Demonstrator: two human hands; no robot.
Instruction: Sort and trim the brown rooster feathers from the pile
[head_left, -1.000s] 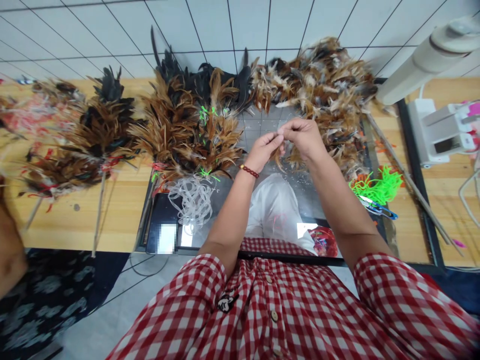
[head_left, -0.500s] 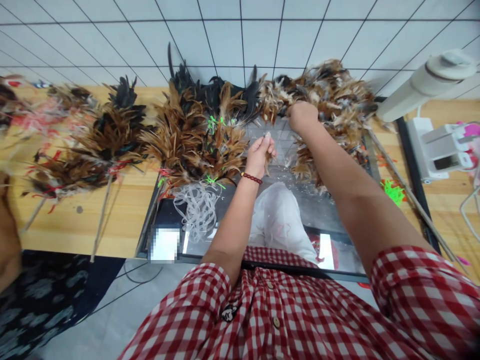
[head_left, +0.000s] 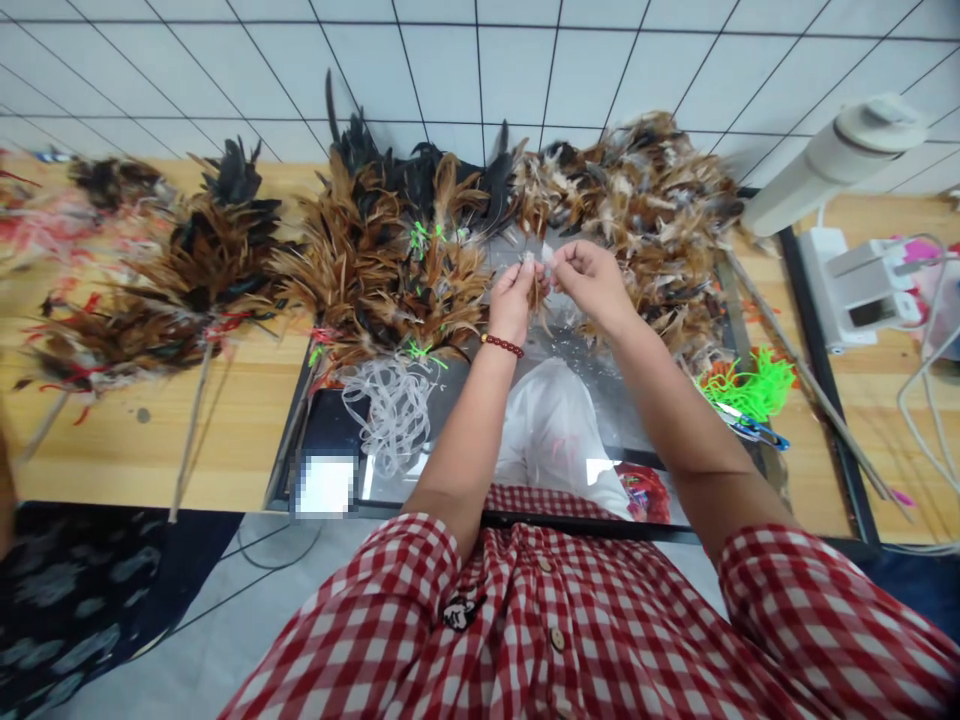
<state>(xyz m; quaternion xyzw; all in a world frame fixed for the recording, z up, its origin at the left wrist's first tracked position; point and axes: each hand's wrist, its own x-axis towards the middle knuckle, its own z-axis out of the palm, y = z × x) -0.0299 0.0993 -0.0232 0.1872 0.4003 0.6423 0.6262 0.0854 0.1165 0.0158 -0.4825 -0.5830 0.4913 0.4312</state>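
Observation:
My left hand, with a dark red bead bracelet at the wrist, is closed in a pinch on a small bunch of feathers; their pale quill ends stick up past the thumb. Close beside it on the right, my right hand pinches a small whitish feather between thumb and fingertips. Behind and right of my hands lies a loose heap of brown and white feathers. Left of them stand tied bunches of brown and black feathers, some with bright green ties.
Clear plastic strips lie at the front left of the glass tabletop. Green strings and blue-handled scissors are at right, near a thin stick. A white bottle and chargers stand beyond. More feather bunches lie left.
My right hand has come back from the feather heap toward my left hand, now with a whitish feather in its fingertips. My left hand has stayed nearly in place.

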